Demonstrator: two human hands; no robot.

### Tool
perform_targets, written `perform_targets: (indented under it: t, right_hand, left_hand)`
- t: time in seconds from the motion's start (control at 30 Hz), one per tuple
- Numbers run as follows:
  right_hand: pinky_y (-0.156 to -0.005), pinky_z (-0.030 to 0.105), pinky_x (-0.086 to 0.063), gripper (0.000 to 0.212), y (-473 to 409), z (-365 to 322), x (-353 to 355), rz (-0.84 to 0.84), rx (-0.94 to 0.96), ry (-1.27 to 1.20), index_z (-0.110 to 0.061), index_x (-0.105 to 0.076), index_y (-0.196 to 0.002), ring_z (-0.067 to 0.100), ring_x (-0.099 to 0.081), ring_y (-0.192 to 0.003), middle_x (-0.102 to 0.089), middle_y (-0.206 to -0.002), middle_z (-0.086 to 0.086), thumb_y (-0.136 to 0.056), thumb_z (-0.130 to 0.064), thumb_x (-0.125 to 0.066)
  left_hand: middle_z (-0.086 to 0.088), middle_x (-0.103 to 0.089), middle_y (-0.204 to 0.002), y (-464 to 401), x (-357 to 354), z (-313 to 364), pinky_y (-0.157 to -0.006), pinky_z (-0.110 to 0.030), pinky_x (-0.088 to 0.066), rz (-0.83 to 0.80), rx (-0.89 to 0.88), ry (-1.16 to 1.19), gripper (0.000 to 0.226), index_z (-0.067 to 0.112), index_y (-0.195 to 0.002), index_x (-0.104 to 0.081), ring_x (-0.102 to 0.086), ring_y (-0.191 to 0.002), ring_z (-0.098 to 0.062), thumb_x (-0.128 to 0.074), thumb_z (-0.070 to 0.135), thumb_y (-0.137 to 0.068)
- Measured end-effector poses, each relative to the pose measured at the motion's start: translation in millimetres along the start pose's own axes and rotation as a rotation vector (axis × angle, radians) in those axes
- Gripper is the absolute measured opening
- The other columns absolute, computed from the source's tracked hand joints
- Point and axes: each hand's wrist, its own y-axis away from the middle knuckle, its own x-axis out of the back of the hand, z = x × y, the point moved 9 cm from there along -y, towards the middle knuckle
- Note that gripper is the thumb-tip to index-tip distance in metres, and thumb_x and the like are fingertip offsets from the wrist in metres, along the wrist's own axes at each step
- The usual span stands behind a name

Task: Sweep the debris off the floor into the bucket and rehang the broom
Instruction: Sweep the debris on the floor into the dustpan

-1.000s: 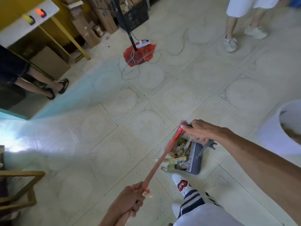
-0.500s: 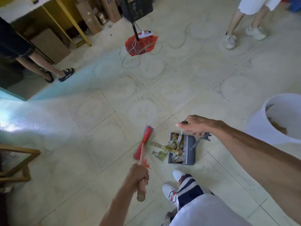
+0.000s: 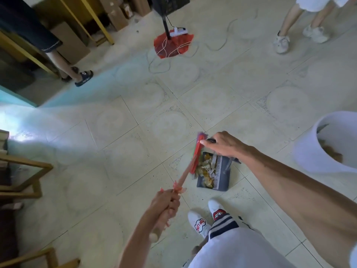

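My left hand [image 3: 167, 206] grips the handle of a red broom [image 3: 195, 160], whose bristles rest against the open left side of a dark grey dustpan [image 3: 222, 176] on the tiled floor. Wrappers and scraps of debris [image 3: 205, 168] lie heaped inside the pan. My right hand [image 3: 222, 144] is closed on the top of the dustpan's upright handle, just above the pan. A white bucket [image 3: 316, 151] stands at the right edge, with some brown debris inside it.
My own feet in white shoes [image 3: 208, 218] stand just below the dustpan. One person's legs [image 3: 301, 26] stand at the top right, another's [image 3: 63, 62] at the left. A black stand on a red base [image 3: 172, 43] with loose cords lies ahead. Wooden frames [image 3: 25, 175] sit at the left.
The broom swung out to the left, then back right against the dustpan, pushing the loose debris into the pan. My right hand stayed on the dustpan handle.
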Motion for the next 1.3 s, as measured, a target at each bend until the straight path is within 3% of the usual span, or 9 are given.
perform_targets:
  t: [0.13,0.33,0.47,0.57,0.7,0.8,0.9,1.03,1.3]
  right_hand:
    - [-0.039,0.014,-0.042,0.042,-6.7,4.3,5.8,-0.016,0.0,-0.082,-0.025,-0.052,-0.067,0.002,-0.05,-0.033,-0.055,-0.055,-0.004,-0.093,-0.057,-0.054]
    - [-0.034,0.013,-0.036,0.042,-11.0,4.8,3.6,-0.012,0.044,-0.177,-0.025,-0.053,-0.057,0.001,-0.044,-0.028,-0.049,-0.043,-0.01,-0.089,-0.049,-0.066]
    - [-0.033,0.015,-0.033,0.049,-14.0,10.9,6.4,-0.001,0.039,-0.193,-0.011,-0.062,-0.064,0.005,-0.043,-0.027,-0.051,-0.048,-0.004,-0.085,-0.055,-0.066]
    - [-0.042,0.022,-0.037,0.047,-14.9,19.4,7.0,-0.044,0.007,-0.249,-0.018,-0.052,-0.064,0.012,-0.043,-0.035,-0.046,-0.05,-0.003,-0.081,-0.059,-0.065]
    - [-0.044,0.024,-0.041,0.042,-10.9,23.8,0.8,-0.123,0.011,-0.379,-0.022,-0.049,-0.061,0.009,-0.042,-0.035,-0.046,-0.046,-0.008,-0.074,-0.058,-0.067]
    - [-0.048,0.024,-0.045,0.04,-9.9,31.3,3.9,-0.095,-0.017,-0.33,-0.02,-0.055,-0.066,0.008,-0.047,-0.036,-0.051,-0.045,-0.008,-0.076,-0.057,-0.068]
    - [-0.046,0.022,-0.044,0.045,-10.1,35.7,9.9,-0.058,-0.037,-0.283,-0.019,-0.059,-0.069,0.009,-0.051,-0.037,-0.056,-0.049,-0.006,-0.072,-0.063,-0.065]
    - [-0.039,0.022,-0.04,0.043,-8.9,33.3,7.6,-0.083,-0.066,-0.328,-0.014,-0.062,-0.07,0.011,-0.049,-0.036,-0.058,-0.054,0.001,-0.079,-0.056,-0.068]
    - [-0.038,0.02,-0.03,0.038,3.9,21.7,-0.9,-0.175,-0.125,-0.394,-0.02,-0.05,-0.063,0.01,-0.033,-0.032,-0.04,-0.042,-0.01,-0.085,-0.047,-0.065]
  left_hand:
    - [0.007,-0.034,-0.045,16.9,36.6,18.7,-0.025,-0.01,-0.025,0.068,-0.052,-0.242,0.031,0.013,-0.101,-0.062,-0.029,-0.027,-0.002,-0.034,-0.001,-0.097]
    - [-0.004,-0.052,-0.066,-9.2,0.7,26.8,-0.033,-0.024,-0.038,0.258,-0.164,-0.615,0.028,0.002,-0.11,-0.06,-0.045,-0.037,-0.011,-0.041,-0.006,-0.09]
    - [-0.003,-0.045,-0.055,-36.5,-43.4,-3.6,-0.028,-0.017,-0.034,0.144,-0.036,-0.399,0.026,-0.001,-0.11,-0.057,-0.039,-0.029,-0.009,-0.035,0.0,-0.097]
    - [0.001,-0.041,-0.044,-28.5,-55.1,-29.5,-0.028,-0.014,-0.032,0.044,0.051,-0.295,0.031,-0.001,-0.117,-0.059,-0.035,-0.027,-0.007,-0.037,-0.003,-0.095]
    - [0.006,-0.038,-0.044,-6.7,-27.0,-29.4,-0.024,-0.012,-0.029,-0.058,0.124,-0.169,0.017,0.01,-0.098,-0.056,-0.033,-0.027,-0.003,-0.04,0.003,-0.099]
    - [0.007,-0.034,-0.042,6.7,6.8,-8.9,-0.023,-0.01,-0.025,-0.083,0.191,-0.119,0.013,0.016,-0.1,-0.045,-0.031,-0.025,-0.002,-0.038,0.005,-0.101]
    - [0.006,-0.032,-0.04,18.4,24.3,15.8,-0.022,-0.008,-0.026,-0.076,0.227,-0.045,0.018,0.014,-0.096,-0.052,-0.029,-0.022,-0.003,-0.038,0.005,-0.101]
    - [0.007,-0.03,-0.041,25.7,30.1,39.2,-0.023,-0.008,-0.023,0.008,0.149,-0.219,0.025,0.017,-0.097,-0.057,-0.028,-0.023,-0.001,-0.036,0.004,-0.1]
    - [0.006,-0.041,-0.042,-7.5,-14.9,35.1,-0.025,-0.012,-0.027,0.156,-0.053,-0.356,0.024,0.008,-0.095,-0.053,-0.037,-0.026,-0.003,-0.031,0.0,-0.098]
